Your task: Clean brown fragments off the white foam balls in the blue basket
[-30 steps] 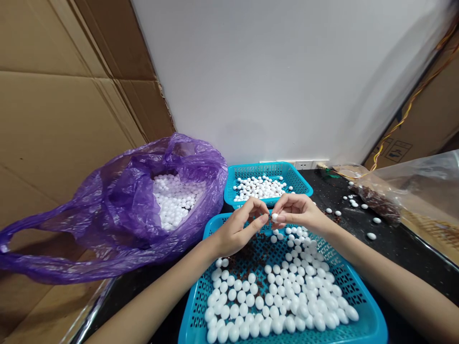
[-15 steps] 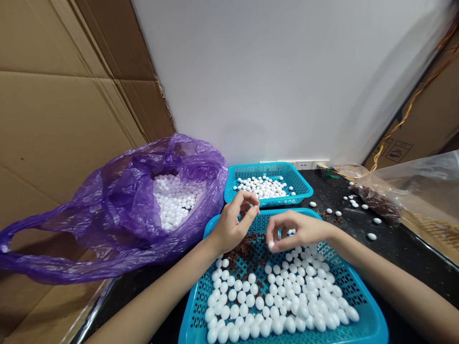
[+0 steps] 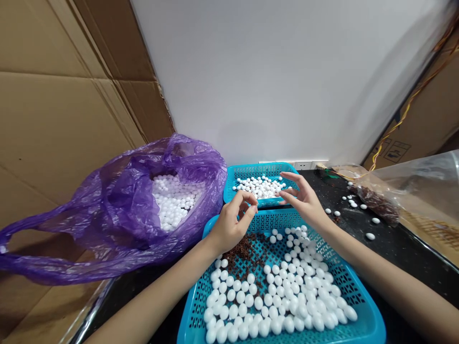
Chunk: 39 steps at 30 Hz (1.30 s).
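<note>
My left hand [image 3: 234, 222] hovers over the back left of the near blue basket [image 3: 373, 306], thumb and forefinger closed together. Whatever sits between those fingertips is too small to make out. My right hand [image 3: 303, 198] is open, fingers spread, at the right front of the far blue basket [image 3: 231, 195], holding nothing visible. Small white egg-shaped balls [image 3: 263, 186] lie in that far basket, partly hidden by the fingers. Rows of larger-looking white balls [image 3: 301, 291] cover much of the near basket's floor. Dark brown crumbly bits [image 3: 242, 251] are heaped below my left hand.
A purple plastic bag [image 3: 122, 205] full of white balls stands at the left against cardboard [image 3: 64, 119]. On the black table [image 3: 347, 239] at the right lie several loose balls and a clear bag with brown bits [image 3: 380, 203]. A white wall [image 3: 258, 86] rises behind.
My right hand has moved from above the near basket, where it pinched a white ball, up to the far basket, and its fingers have spread. My left hand has stayed nearly still.
</note>
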Each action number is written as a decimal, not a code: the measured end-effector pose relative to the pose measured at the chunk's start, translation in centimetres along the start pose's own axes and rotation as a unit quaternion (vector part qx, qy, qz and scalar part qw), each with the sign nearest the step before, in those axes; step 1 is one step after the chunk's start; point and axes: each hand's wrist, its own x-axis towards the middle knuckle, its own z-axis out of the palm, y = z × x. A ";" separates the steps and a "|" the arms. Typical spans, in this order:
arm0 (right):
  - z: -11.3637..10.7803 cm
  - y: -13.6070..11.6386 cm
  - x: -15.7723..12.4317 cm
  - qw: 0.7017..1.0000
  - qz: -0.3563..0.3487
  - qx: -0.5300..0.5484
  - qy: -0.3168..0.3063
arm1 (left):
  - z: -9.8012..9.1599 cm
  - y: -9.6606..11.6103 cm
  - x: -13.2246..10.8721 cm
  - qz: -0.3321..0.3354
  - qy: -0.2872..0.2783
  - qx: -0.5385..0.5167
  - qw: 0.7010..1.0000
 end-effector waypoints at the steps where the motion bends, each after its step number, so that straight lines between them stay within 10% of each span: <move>1: 0.0 0.1 0.0 1.000 0.003 0.000 -0.007 | 0.0 0.0 0.0 0.000 -0.014 0.010 1.000; 9: 0.3 -0.3 -0.8 0.984 0.008 -0.077 -0.159 | 0.1 0.3 -0.2 0.028 -0.225 0.155 0.962; 16: 0.5 -1.3 -1.5 0.869 -0.030 -0.332 -0.366 | 0.1 -0.2 -0.5 0.033 -0.264 0.230 0.936; 24: 0.7 -1.8 -1.6 0.809 -0.037 -0.453 -0.372 | -0.1 -0.1 -0.5 0.042 -0.305 0.246 0.919; 39: 0.6 -1.3 -1.8 0.784 -0.039 -0.490 -0.379 | -0.2 -1.2 -0.6 0.034 -0.382 0.217 0.897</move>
